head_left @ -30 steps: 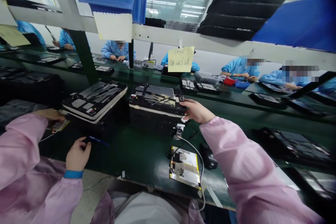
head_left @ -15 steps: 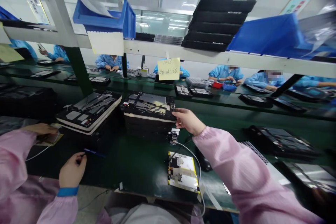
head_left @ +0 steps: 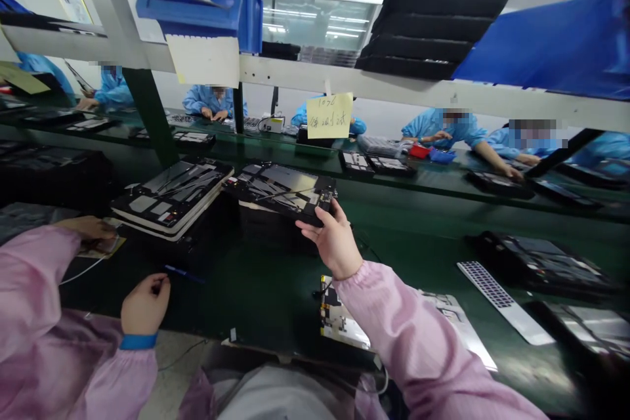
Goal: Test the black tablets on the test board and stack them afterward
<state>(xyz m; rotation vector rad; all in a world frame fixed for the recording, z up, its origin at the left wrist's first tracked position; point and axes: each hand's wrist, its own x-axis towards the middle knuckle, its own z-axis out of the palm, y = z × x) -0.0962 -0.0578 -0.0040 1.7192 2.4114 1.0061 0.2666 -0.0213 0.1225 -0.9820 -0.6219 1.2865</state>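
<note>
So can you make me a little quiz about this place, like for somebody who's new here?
1. The right hand is holding:
A) a cup
B) a black device
C) a blue bin

2. True or false: the nearest wristband is red.

3. Fill the gap: the yellow note with writing hangs from the white ____.

Key:
1. B
2. False; the wristband is blue.
3. rail

The panel's point(head_left: 280, 187) near corner is partly hidden by the right hand point(head_left: 337, 243), the board point(head_left: 337, 321) by its sleeve point(head_left: 413, 328). Whether the pen point(head_left: 186, 273) is gripped by the left hand point(head_left: 144, 307) cannot be told. The trays point(head_left: 443, 13) are cut off above.
</note>
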